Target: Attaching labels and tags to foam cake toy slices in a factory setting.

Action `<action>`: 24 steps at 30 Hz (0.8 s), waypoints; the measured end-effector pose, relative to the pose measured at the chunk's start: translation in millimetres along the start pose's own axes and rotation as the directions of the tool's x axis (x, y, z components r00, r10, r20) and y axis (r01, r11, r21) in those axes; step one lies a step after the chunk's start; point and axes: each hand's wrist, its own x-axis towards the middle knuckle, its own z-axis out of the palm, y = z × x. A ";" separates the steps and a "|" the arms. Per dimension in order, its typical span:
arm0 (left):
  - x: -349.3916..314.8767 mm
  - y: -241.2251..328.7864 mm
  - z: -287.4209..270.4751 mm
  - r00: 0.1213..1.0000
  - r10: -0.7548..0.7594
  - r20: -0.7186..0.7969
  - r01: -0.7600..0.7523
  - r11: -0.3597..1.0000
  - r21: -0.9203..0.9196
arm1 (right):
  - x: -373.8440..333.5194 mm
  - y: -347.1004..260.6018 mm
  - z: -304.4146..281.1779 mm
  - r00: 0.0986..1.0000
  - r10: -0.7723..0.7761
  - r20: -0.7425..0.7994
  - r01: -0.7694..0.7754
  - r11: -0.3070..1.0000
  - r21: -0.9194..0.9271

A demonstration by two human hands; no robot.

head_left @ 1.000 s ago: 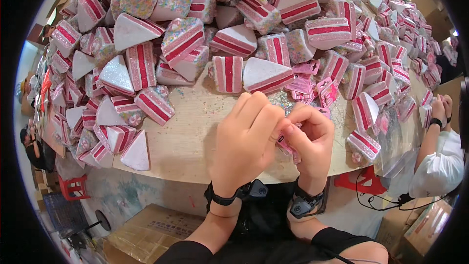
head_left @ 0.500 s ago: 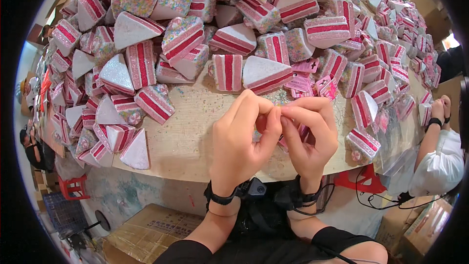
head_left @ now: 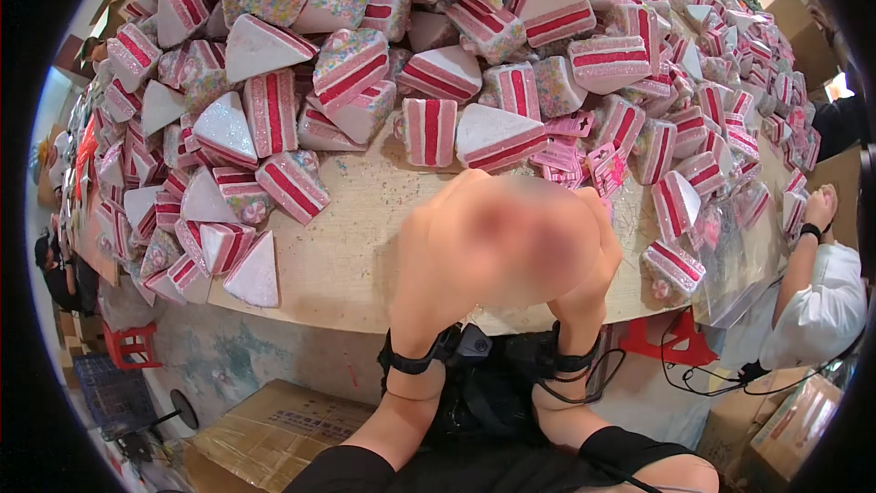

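Observation:
My left hand (head_left: pixel 429 251) and my right hand (head_left: pixel 589 260) are together over the near part of the wooden table (head_left: pixel 338 256). Both look closed, fingers curled in toward each other, but a blur covers the fingertips. Whatever they pinch is hidden or too small to name. Just beyond them lie two toy cake slices, one pink-and-white striped slice (head_left: pixel 429 132) standing with its layers facing me and one white-topped slice (head_left: pixel 500 137). Beside these are several small pink printed cards (head_left: pixel 561 157), some with clear plastic.
A large heap of similar cake slices (head_left: pixel 356 64) covers the table's far side and left. One slice (head_left: pixel 673 265) lies near the right edge by clear plastic bags (head_left: pixel 739 265). Another person's arm (head_left: pixel 803 246) is at far right. Red stools (head_left: pixel 671 342) and a cardboard box (head_left: pixel 274 429) stand below.
My hands have turned and drawn closer together, their fingertips now blurred where they were pinched tip to tip before. The view has shifted slightly; the cake slices lie as before.

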 end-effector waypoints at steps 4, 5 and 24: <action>1.5 -2.2 -2.1 0.999 0.051 0.006 -0.052 0.983 0.179 | -0.7 1.3 -0.2 0.999 0.020 0.027 -0.020 1.000 0.019; 2.0 -3.7 -1.7 0.993 0.117 -0.001 -0.113 0.955 0.275 | -1.6 3.0 -0.5 0.999 0.042 0.034 -0.043 0.999 0.016; -19.3 -8.2 -13.3 0.946 -0.175 0.272 0.000 0.840 0.542 | -6.9 11.7 1.3 0.940 0.210 0.269 -0.209 0.977 -0.034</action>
